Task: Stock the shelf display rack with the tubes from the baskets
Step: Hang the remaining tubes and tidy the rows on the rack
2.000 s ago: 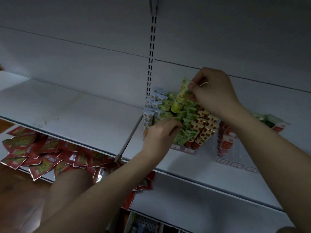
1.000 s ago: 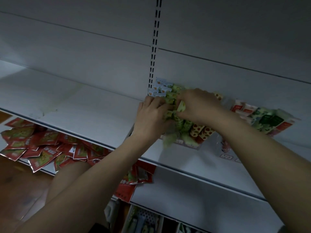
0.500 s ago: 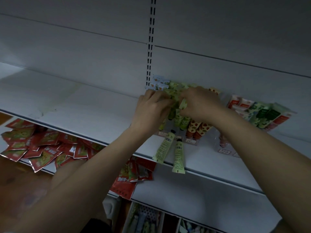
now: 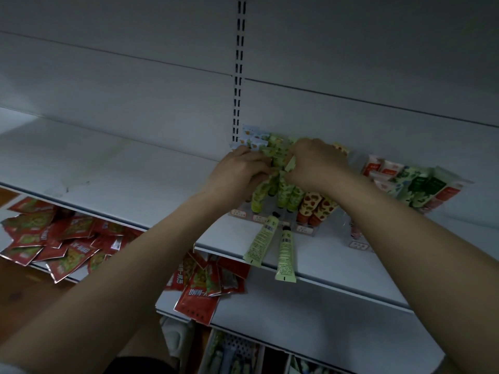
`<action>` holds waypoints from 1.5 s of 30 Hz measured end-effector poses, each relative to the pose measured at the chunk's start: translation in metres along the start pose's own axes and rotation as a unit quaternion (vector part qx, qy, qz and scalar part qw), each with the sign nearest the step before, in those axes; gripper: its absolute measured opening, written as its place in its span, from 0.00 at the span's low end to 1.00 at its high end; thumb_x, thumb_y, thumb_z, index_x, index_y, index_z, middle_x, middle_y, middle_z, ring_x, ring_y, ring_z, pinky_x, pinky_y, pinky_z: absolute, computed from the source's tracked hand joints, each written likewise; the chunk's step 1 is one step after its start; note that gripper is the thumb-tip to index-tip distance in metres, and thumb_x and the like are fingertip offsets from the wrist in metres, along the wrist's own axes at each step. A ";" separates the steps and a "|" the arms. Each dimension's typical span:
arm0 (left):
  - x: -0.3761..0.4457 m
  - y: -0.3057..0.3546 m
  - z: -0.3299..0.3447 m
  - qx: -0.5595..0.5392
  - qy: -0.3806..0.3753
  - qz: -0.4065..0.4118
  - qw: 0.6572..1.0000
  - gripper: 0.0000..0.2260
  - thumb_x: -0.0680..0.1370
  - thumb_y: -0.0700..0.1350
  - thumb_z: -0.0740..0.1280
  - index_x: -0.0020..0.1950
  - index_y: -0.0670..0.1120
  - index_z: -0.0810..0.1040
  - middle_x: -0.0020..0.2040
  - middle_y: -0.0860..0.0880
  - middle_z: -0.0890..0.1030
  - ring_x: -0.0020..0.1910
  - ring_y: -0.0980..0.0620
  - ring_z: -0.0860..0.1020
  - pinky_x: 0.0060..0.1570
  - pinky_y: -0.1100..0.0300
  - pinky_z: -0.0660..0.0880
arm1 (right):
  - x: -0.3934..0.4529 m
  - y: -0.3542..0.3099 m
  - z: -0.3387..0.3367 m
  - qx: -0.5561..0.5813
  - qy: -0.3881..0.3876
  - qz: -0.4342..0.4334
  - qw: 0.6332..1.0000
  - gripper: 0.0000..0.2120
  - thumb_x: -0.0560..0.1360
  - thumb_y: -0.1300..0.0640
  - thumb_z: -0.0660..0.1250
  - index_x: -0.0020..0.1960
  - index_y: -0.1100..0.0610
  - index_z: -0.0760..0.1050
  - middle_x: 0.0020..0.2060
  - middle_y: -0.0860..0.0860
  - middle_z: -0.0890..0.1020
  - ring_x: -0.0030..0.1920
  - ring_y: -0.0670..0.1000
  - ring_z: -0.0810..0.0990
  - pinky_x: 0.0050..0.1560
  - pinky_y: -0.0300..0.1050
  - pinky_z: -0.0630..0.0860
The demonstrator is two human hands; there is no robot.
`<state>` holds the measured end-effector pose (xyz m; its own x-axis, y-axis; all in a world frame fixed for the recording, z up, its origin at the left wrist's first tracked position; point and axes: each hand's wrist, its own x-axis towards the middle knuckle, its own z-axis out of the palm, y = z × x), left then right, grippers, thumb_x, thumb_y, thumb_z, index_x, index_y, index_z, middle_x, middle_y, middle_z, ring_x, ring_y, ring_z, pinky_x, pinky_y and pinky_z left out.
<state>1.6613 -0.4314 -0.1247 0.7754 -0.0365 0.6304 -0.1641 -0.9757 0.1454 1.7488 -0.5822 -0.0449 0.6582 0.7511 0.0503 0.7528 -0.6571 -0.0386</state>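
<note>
Both our hands work the green tubes in the display rack.
Our left hand [image 4: 239, 172], fingers curled, grips green tubes [image 4: 278, 168] in the rack [image 4: 305, 229]; our right hand [image 4: 317, 164], knuckles up, pinches one beside it. Below our hands, two loose tubes [image 4: 272, 242] lie on the shelf [image 4: 135, 184], overhanging its edge.
</note>
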 end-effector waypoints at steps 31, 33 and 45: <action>-0.004 -0.010 -0.005 -0.029 0.020 0.036 0.999 0.06 0.71 0.36 0.69 0.42 0.40 0.85 0.46 0.44 0.85 0.42 0.42 0.82 0.43 0.55 0.80 | -0.022 -0.013 0.026 0.010 0.168 -0.169 0.971 0.09 0.69 0.75 0.68 0.40 0.63 0.74 0.39 0.60 0.76 0.35 0.60 0.77 0.32 0.51 0.74; -0.002 -0.011 -0.005 -0.037 0.016 0.027 0.999 0.06 0.70 0.35 0.69 0.43 0.39 0.85 0.47 0.44 0.85 0.43 0.42 0.82 0.43 0.53 0.80 | -0.023 -0.017 0.033 -0.025 0.177 -0.195 0.964 0.17 0.59 0.81 0.71 0.37 0.63 0.72 0.35 0.61 0.74 0.26 0.59 0.74 0.22 0.45 0.68; -0.001 -0.010 -0.007 -0.047 0.005 0.019 0.999 0.07 0.71 0.36 0.67 0.43 0.39 0.85 0.45 0.43 0.84 0.44 0.41 0.82 0.43 0.49 0.81 | -0.017 -0.007 0.059 -0.068 0.169 -0.170 0.968 0.23 0.51 0.76 0.79 0.37 0.61 0.72 0.34 0.57 0.74 0.32 0.57 0.75 0.25 0.40 0.67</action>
<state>1.6578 -0.4205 -0.1212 0.7610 -0.0707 0.6449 -0.2499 -0.9493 0.1909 1.7330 -0.5863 -0.1040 0.3163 0.8768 0.3622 0.9028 -0.3955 0.1691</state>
